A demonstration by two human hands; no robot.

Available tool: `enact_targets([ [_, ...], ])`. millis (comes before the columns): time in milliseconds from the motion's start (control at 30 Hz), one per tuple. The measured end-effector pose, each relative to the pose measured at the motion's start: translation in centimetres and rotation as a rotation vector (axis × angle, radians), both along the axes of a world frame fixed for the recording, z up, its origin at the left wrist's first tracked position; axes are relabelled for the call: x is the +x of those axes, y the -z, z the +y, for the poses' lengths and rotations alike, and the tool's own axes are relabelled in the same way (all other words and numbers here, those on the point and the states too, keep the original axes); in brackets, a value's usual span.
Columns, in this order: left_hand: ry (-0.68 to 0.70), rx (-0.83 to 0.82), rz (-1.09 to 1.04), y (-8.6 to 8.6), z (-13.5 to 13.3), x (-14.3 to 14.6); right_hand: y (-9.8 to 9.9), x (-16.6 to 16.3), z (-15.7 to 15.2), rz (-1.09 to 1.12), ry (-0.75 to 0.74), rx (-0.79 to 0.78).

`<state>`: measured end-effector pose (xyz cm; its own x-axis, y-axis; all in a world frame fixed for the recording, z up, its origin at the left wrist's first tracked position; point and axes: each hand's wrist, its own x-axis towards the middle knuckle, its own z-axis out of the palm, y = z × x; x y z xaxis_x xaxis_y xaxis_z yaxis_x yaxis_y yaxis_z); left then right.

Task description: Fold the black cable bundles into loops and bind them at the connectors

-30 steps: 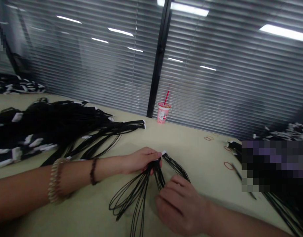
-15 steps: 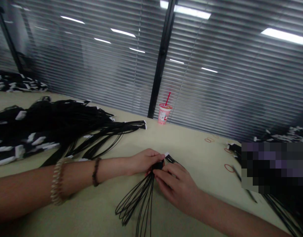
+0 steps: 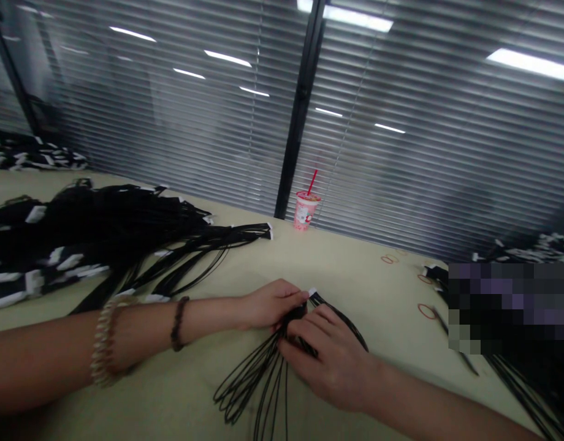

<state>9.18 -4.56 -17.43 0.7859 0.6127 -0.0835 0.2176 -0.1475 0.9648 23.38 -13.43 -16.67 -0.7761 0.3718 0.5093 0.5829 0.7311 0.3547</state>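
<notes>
Hands: a bundle of black cord loops (image 3: 263,373) is pinched at its gathered top by the left hand (image 3: 268,304) and clasped by the right hand (image 3: 330,358) | loops are fanned on the desk (image 3: 346,263) | cord pile (image 3: 89,239) lies left | pink cup (image 3: 304,210) stands behind.

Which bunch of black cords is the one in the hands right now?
The small bunch at table centre, pinched by the left hand and right hand. The big pile on the left lies untouched.
</notes>
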Motion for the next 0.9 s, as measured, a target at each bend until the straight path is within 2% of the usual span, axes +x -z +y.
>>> enact_targets([
  [333, 0.027, 0.061, 0.059, -0.16, -0.18, -0.07, 0.04, -0.04, 0.29, -0.002, -0.046, -0.119],
  [533, 0.014, 0.062, 0.061, -0.38, -0.36, -0.11, 0.40, 0.18, 0.30, -0.012, -0.100, -0.035],
  [900, 0.006, 0.052, 0.105, -0.45, -0.45, -0.15, 0.07, 0.89, -0.30, 0.086, -0.108, -0.084],
])
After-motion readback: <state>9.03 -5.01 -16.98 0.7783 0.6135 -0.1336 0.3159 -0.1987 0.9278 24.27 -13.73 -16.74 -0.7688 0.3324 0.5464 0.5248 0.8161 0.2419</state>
